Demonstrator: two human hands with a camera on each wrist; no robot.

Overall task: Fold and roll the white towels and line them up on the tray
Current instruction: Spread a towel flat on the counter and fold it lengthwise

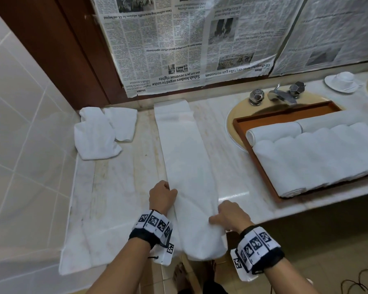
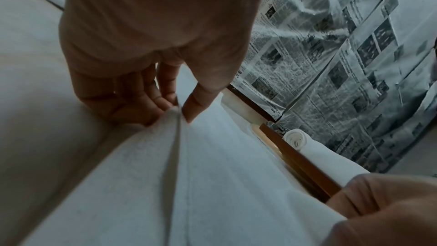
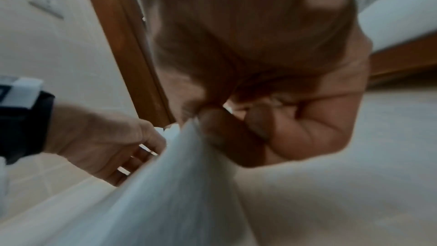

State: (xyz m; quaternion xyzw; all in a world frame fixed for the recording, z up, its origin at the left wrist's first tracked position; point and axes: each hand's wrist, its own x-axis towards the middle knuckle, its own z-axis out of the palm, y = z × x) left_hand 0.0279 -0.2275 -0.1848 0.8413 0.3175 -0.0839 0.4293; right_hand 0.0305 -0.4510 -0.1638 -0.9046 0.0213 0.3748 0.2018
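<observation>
While laid lengthwise on the marble counter (image 1: pixel 119 187), a folded white towel (image 1: pixel 187 162) is pinched at both near edges by the left hand (image 1: pixel 162 196) and right hand (image 1: pixel 229 215), probably ready for rolling.

Marble desk with towels, tray and basin in front of you

Your pale marble desk (image 1: pixel 123 177) carries a long folded towel (image 1: pixel 185 158) running from the back wall to the near edge, where its end hangs over. At the back left lies a heap of loose towels (image 1: pixel 102 132). To the right, a brown tray (image 1: pixel 263 166) sits partly over the sunken basin (image 1: pixel 238 122), holding rolled towels (image 1: pixel 319 153) side by side. A white cup and saucer (image 1: pixel 341 81) stand at the far right.
</observation>
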